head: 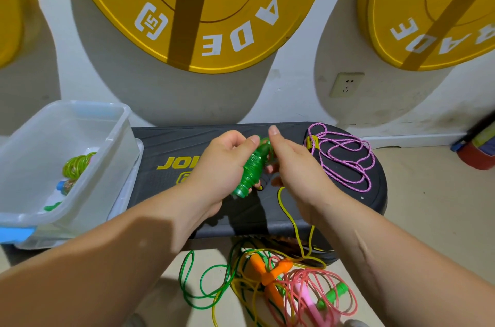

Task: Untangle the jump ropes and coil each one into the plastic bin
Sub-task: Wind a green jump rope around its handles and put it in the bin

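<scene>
My left hand point(222, 166) grips a green jump rope bundle point(250, 171), its cord wound tightly round the handles, above the black step platform point(334, 209). My right hand point(297, 166) pinches the green cord at the bundle's top end. A yellow cord point(288, 214) hangs from under my right hand down to the floor. A pink braided rope point(345, 158) lies loose on the platform's right side. The clear plastic bin point(112, 139) at left holds a coiled yellow-green rope point(76, 166). A tangle of green, yellow and pink ropes point(281, 286) with orange, pink and green handles lies on the floor.
Yellow weight plates point(209, 5) hang on the white wall behind the platform, with a wall socket point(345, 84) between them. A red and blue object point(479, 150) stands on the floor at far right. A blue lid edge point(16, 234) shows beside the bin.
</scene>
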